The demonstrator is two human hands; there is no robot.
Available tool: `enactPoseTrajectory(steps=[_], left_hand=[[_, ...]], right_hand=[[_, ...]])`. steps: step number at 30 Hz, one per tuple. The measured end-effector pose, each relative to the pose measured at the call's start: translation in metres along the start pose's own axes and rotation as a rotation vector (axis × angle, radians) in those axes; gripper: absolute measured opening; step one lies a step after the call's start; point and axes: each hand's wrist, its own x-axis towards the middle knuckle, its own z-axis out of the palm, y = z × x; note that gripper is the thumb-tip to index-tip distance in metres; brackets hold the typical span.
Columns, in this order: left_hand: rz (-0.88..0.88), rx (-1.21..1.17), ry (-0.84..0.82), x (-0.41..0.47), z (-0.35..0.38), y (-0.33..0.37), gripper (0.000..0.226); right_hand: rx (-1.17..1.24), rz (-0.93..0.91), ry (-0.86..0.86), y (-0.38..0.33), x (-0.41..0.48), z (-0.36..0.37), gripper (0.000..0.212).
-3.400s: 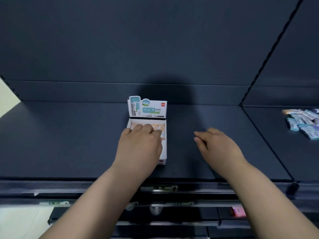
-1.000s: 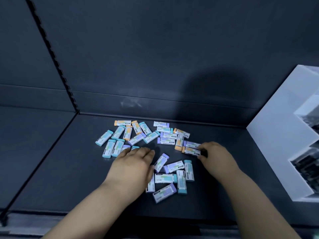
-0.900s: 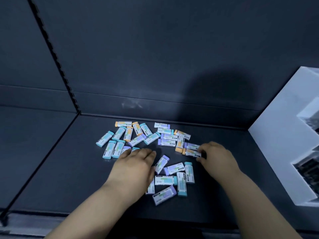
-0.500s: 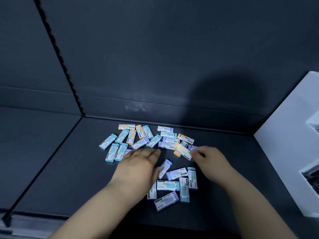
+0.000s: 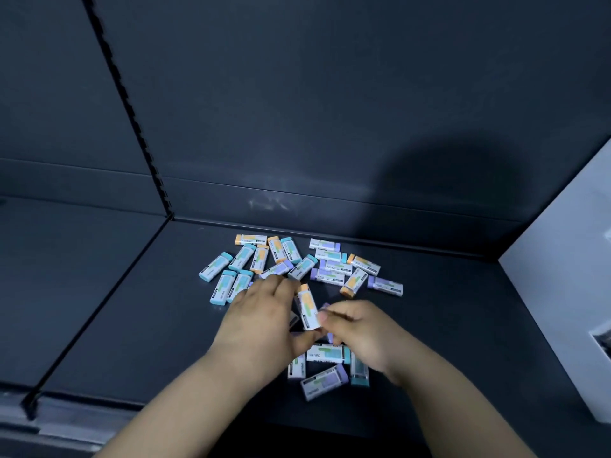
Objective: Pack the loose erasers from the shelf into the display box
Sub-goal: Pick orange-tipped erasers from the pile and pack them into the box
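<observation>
Lifted off the pile now, an orange-tipped eraser [image 5: 307, 307] stands between the hands: right hand [image 5: 360, 335] pinches its near end, left hand [image 5: 261, 319] curls alongside, grip unclear; loose erasers [image 5: 330, 266] beyond the fingers.

Only one view is given. The shelf [image 5: 456, 325] is seen from above its front edge, close up. The camera is pointed down and toward the back wall [image 5: 297, 110].
</observation>
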Motion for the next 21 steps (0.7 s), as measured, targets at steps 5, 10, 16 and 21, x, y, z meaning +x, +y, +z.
enactPoseTrajectory(steps=[5, 10, 16, 21], left_hand=[[-0.002, 0.047, -0.097, -0.011, 0.006, -0.009, 0.073], [-0.035, 0.052, -0.156, -0.016, 0.007, -0.012, 0.076], [-0.036, 0.041, -0.209, -0.017, 0.002, -0.013, 0.072], [-0.044, 0.027, -0.222, -0.019, 0.003, -0.013, 0.075]], right_hand=[[-0.537, -0.012, 0.420, 0.024, 0.033, -0.029, 0.023], [-0.822, 0.019, 0.396, 0.034, 0.048, -0.037, 0.061], [-1.026, -0.178, 0.533, 0.036, 0.047, -0.036, 0.032], [-0.363, -0.269, 0.566, 0.036, 0.041, -0.043, 0.030]])
